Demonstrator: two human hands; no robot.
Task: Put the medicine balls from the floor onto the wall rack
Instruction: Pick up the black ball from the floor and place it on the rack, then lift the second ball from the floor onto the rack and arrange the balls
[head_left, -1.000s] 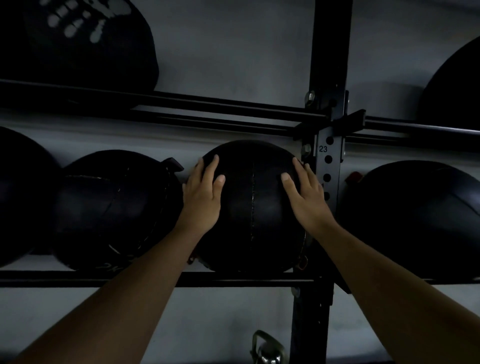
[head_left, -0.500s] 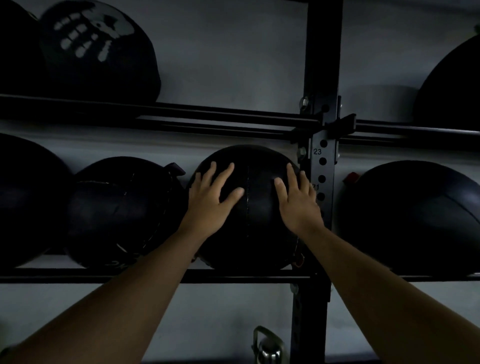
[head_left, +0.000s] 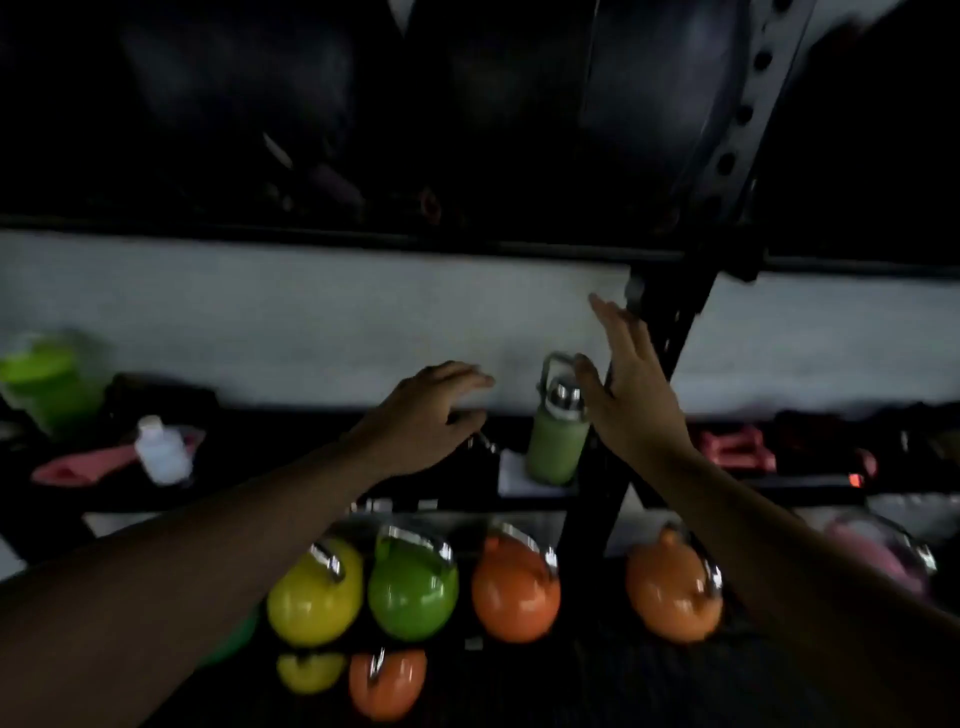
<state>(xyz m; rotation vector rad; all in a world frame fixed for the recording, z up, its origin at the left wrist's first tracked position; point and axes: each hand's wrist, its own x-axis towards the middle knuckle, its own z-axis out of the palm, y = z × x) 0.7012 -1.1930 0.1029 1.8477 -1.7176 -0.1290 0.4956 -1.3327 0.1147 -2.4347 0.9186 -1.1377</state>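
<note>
coloured kettlebells (head_left: 413, 592), green bottle (head_left: 556, 447), white bottle (head_left: 162, 451)

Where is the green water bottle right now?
Head view, centre: the green water bottle stands on the dark shelf beside the rack upright, just left of the right hand, above the kettlebells.

The scene is dimly lit and blurred. A pale grey wall (head_left: 311, 317) is seen across the middle, behind a black metal upright (head_left: 670, 332) with holes at the right. A dark shelf (head_left: 291, 488) is set below it, on which a green bottle (head_left: 558, 441), a white bottle (head_left: 162, 451), a green tub (head_left: 44, 382) at far left and pink items are kept. Lower down, a yellow kettlebell (head_left: 314, 597), a green kettlebell (head_left: 413, 590) and two orange kettlebells (head_left: 517, 592) are lined up in a row.
</note>
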